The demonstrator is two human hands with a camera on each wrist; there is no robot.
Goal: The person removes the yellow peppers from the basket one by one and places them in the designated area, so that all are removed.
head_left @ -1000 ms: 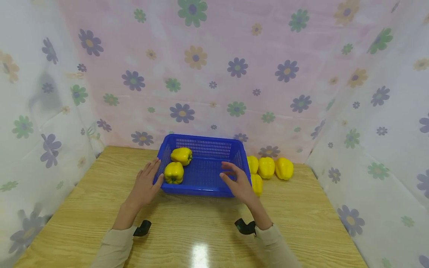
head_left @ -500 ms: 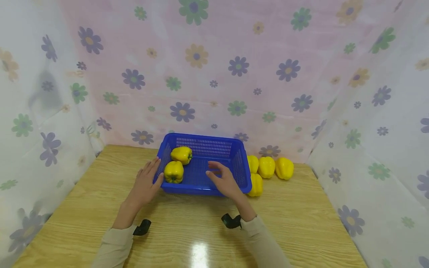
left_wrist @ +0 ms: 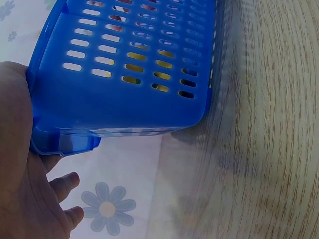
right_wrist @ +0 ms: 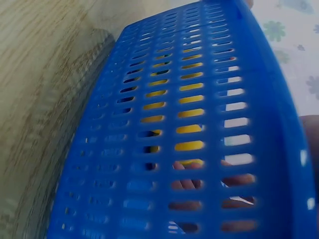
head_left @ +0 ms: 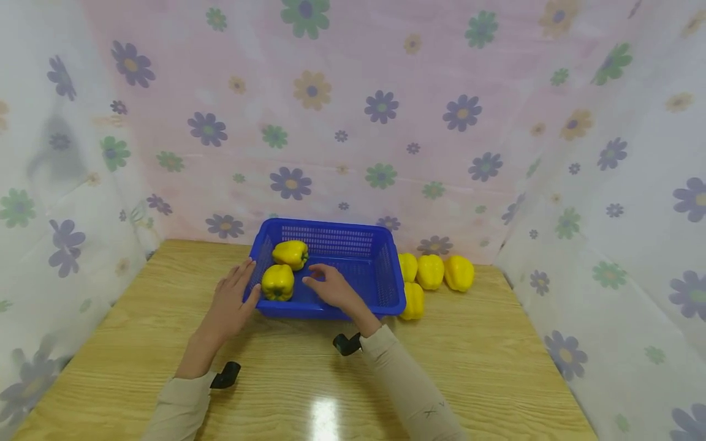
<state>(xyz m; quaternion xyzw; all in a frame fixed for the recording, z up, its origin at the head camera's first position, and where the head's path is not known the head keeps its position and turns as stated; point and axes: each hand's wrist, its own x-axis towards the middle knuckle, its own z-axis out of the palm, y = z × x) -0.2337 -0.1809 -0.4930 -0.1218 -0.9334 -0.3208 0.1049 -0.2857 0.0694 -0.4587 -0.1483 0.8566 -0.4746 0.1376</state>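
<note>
The front pepper [head_left: 277, 284] lies in the basket [head_left: 309, 311] between both hands, stem end toward the near side; the left hand [head_left: 230, 301], relaxed against the basket's edge, is nearer than the right hand [head_left: 334, 289], loosely curved and empty.

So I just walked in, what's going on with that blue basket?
A person's left hand rests against the left rim of a blue rectangular plastic basket on a light wood-grain table. The right hand is inside the basket, holding nothing that shows, near two glossy yellow bell peppers at its left end. Four more yellow bell peppers sit on the table, just right of the basket.
</note>
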